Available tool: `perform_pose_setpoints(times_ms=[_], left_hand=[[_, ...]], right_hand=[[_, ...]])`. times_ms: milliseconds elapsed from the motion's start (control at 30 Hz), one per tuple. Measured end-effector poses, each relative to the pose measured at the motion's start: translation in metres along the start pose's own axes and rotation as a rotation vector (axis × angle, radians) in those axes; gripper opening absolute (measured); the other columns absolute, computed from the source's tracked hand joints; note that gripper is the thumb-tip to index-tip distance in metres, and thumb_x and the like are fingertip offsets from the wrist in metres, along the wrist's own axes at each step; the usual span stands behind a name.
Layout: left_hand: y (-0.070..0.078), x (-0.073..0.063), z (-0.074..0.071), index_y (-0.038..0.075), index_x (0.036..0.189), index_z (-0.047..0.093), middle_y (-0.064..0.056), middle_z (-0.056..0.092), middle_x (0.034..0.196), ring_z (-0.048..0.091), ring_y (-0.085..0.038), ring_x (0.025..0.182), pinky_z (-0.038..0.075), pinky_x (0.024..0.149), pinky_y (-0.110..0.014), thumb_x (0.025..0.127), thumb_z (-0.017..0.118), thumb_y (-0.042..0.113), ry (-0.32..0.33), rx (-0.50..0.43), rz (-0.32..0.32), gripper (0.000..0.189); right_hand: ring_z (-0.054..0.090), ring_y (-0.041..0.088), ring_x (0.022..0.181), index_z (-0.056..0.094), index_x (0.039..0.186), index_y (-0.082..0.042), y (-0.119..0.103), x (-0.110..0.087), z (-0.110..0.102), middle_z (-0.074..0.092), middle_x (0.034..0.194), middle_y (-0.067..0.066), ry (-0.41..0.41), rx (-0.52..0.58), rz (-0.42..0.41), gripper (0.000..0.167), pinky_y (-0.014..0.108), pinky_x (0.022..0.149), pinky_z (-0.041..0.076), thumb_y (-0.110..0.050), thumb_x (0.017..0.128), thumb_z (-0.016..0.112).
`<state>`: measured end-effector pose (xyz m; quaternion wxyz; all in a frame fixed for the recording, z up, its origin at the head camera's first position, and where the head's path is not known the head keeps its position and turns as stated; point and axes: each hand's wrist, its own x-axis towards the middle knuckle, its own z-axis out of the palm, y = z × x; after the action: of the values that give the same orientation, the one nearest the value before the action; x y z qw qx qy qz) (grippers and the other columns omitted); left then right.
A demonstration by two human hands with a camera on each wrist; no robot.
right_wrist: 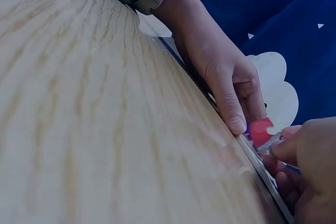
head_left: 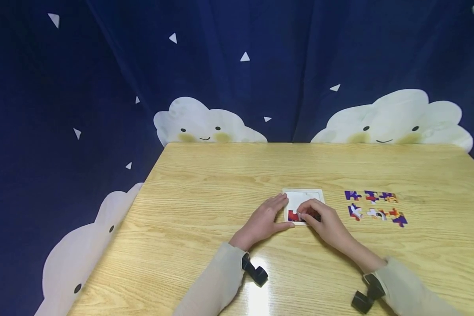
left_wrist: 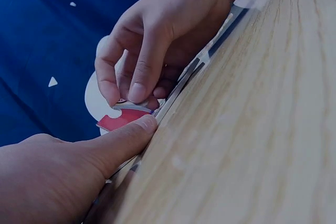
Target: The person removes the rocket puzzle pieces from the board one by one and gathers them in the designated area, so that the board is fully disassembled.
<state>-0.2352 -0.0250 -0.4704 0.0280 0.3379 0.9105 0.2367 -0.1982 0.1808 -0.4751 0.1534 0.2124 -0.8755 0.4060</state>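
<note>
A small white-rimmed puzzle tray (head_left: 302, 190) lies on the table. My left hand (head_left: 262, 219) rests at its left side, fingers extended on the left rim and thumb along the near edge. In the tray's near left corner sits a red and purple puzzle piece (head_left: 292, 215), also visible beside the left thumb in the left wrist view. Over the tray's near right part, my right hand (head_left: 328, 223) pinches a puzzle piece (right_wrist: 269, 143) between thumb and fingers, tilted up against the red piece. The right hand hides most of that piece's picture and the tray's near right corner.
To the right of the tray, several loose puzzle pieces (head_left: 376, 214) lie in two rows on the wooden table (head_left: 205, 184). Behind the table hangs a dark blue curtain (head_left: 221, 52) with white clouds and triangles.
</note>
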Motion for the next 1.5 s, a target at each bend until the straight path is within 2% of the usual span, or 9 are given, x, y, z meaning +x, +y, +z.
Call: perform_pose_setpoints(times_ms=[267, 600, 833, 1000, 1167, 1300, 1500], left_hand=[[0.0, -0.001, 0.0, 0.006, 0.148, 0.042, -0.007, 0.037, 0.158, 0.031, -0.019, 0.149, 0.026, 0.125, -0.036, 0.091, 0.065, 0.047, 0.003, 0.004, 0.008, 0.074], [0.0, 0.001, 0.001, 0.007, 0.148, 0.041, -0.006, 0.035, 0.159, 0.03, -0.019, 0.15, 0.025, 0.125, -0.036, 0.09, 0.065, 0.048, -0.006, 0.002, 0.006, 0.075], [0.001, 0.002, 0.0, 0.006, 0.147, 0.042, -0.008, 0.036, 0.158, 0.031, -0.02, 0.149, 0.025, 0.125, -0.036, 0.09, 0.066, 0.047, 0.001, 0.0, 0.009, 0.074], [0.001, 0.002, 0.0, 0.005, 0.147, 0.042, -0.007, 0.036, 0.158, 0.032, -0.019, 0.149, 0.024, 0.125, -0.034, 0.091, 0.065, 0.047, -0.003, 0.006, 0.012, 0.074], [0.0, 0.002, -0.001, 0.005, 0.147, 0.042, -0.008, 0.036, 0.158, 0.031, -0.02, 0.149, 0.024, 0.125, -0.035, 0.091, 0.065, 0.046, -0.007, -0.005, 0.012, 0.074], [0.0, 0.001, 0.0, 0.006, 0.148, 0.041, -0.008, 0.034, 0.159, 0.03, -0.02, 0.15, 0.024, 0.125, -0.036, 0.091, 0.065, 0.046, -0.015, -0.013, 0.008, 0.074], [0.0, 0.0, 0.0, 0.006, 0.148, 0.041, -0.007, 0.033, 0.16, 0.029, -0.019, 0.15, 0.024, 0.125, -0.035, 0.091, 0.064, 0.048, -0.02, -0.012, 0.0, 0.074]], right_hand=[[0.053, -0.004, 0.067, 0.067, 0.098, -0.011, 0.0, 0.0, -0.001, 0.066, 0.079, -0.001, 0.004, 0.053, 0.066, 0.015, 0.017, 0.058, 0.047, 0.0, 0.089, 0.067], [0.057, -0.005, 0.074, 0.069, 0.103, -0.013, 0.003, -0.005, -0.012, 0.072, 0.09, 0.003, -0.016, 0.049, 0.14, 0.014, 0.015, 0.064, 0.05, -0.005, 0.091, 0.067], [0.058, -0.007, 0.079, 0.071, 0.103, -0.01, 0.004, -0.014, -0.021, 0.072, 0.092, 0.007, 0.009, 0.083, 0.135, 0.016, 0.011, 0.067, 0.051, -0.002, 0.09, 0.067], [0.058, -0.01, 0.081, 0.071, 0.102, -0.011, 0.004, -0.022, -0.028, 0.072, 0.092, 0.006, 0.026, 0.047, 0.14, 0.017, 0.008, 0.069, 0.05, -0.001, 0.088, 0.069], [0.059, -0.01, 0.082, 0.071, 0.101, -0.009, 0.006, -0.029, -0.032, 0.071, 0.092, 0.008, 0.057, 0.061, 0.125, 0.019, 0.006, 0.071, 0.05, 0.004, 0.086, 0.069], [0.059, -0.009, 0.08, 0.071, 0.099, -0.008, 0.008, -0.035, -0.036, 0.071, 0.089, 0.003, 0.078, 0.065, 0.116, 0.019, 0.007, 0.069, 0.05, 0.006, 0.086, 0.068], [0.059, -0.009, 0.077, 0.07, 0.099, -0.009, 0.009, -0.045, -0.044, 0.069, 0.087, -0.006, 0.08, 0.038, 0.145, 0.02, 0.007, 0.068, 0.05, 0.006, 0.086, 0.068]])
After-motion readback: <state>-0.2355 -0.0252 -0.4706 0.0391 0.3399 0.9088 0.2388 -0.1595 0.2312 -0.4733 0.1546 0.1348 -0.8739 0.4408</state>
